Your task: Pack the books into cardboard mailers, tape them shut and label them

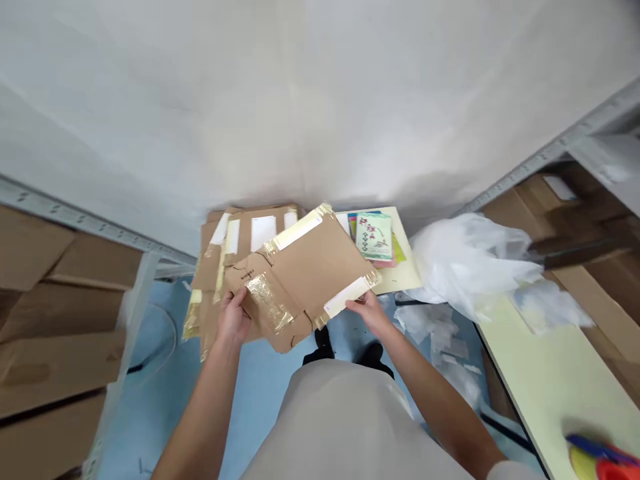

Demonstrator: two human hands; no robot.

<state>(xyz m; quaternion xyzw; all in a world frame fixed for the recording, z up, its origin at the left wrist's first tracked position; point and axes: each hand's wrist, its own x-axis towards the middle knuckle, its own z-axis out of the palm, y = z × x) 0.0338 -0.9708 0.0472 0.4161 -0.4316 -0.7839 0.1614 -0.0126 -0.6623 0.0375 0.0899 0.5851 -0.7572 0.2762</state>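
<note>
Left grip (236, 317): pinching carton (315, 267) | right grip (369, 313): pinching its labelled edge | carton: between both hands, partly hiding worktop (409, 263) | labels (299, 233): white (print too small to read) | booklet (374, 237): flowered cover, print blurred

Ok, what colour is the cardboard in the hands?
The cardboard is brown; head view shows it best.

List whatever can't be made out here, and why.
All in the head view:
Left hand: some fingers hidden by the held cardboard.
White label on that cardboard: print too small.
Cardboard stack: partly covered by the held piece.
Red item: blurred, cut off at the lower right.
</note>
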